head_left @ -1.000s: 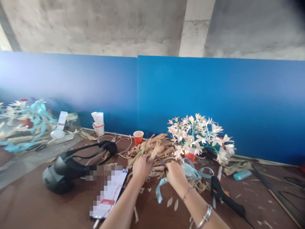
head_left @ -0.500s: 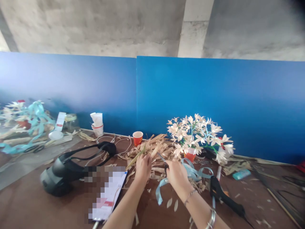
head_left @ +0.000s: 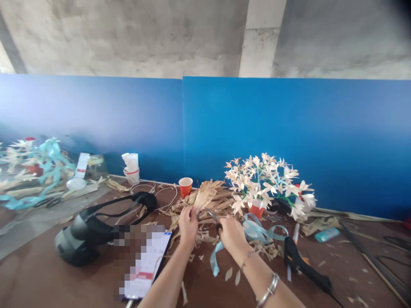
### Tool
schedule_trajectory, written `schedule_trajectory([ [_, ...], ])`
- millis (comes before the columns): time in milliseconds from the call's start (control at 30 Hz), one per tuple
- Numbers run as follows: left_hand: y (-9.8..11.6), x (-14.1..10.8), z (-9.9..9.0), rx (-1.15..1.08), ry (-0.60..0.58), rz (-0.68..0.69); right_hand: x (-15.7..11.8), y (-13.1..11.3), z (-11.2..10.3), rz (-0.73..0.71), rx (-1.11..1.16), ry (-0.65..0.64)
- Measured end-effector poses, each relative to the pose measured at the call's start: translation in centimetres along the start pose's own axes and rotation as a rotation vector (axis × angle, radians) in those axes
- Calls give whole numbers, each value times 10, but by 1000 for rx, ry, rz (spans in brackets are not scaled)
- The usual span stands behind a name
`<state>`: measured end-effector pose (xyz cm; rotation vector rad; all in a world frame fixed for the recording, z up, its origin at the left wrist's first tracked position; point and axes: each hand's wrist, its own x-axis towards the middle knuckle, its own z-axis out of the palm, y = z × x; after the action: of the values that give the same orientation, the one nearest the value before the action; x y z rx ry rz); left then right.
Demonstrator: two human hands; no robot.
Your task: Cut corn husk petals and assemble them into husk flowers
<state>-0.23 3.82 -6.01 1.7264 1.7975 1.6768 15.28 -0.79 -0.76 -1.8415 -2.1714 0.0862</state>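
Observation:
Pinched in my left hand (head_left: 189, 224) is a dry corn husk (head_left: 207, 193), its broad pale end fanned out upward. My right hand (head_left: 231, 231) grips scissors (head_left: 212, 214) by their dark handles. The blades point up and left, close to the lower part of the husk; whether they touch it I cannot tell. Behind both hands lies a heap of dry husk strips (head_left: 221, 203). To the right, white husk flowers (head_left: 257, 177) on green and blue stems stand in a red paper cup (head_left: 257, 209). Light blue ribbon (head_left: 261, 231) curls beside my right hand.
A black glue gun (head_left: 303, 265) lies right of my right forearm. Left of my left arm are a tablet (head_left: 147, 265) and a black headset (head_left: 80, 235). A red cup (head_left: 185, 187) and white cups (head_left: 131, 173) stand near the blue partition (head_left: 289, 119).
My left hand has shifted slightly left, and the husk in it now stands up and shows its broad face. My right hand with the scissors has moved a little left.

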Motion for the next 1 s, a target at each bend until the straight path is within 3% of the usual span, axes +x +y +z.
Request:
schedule_trajectory([
  [467,4,-1,0,-124,51,-100,5,0,3,-5,46,-16],
  [833,10,1,-1,-218,-7,-197,-19,-15,-11,-48,164,70],
  [1000,10,-1,0,-331,-50,-175,-9,-20,-9,-65,123,67],
])
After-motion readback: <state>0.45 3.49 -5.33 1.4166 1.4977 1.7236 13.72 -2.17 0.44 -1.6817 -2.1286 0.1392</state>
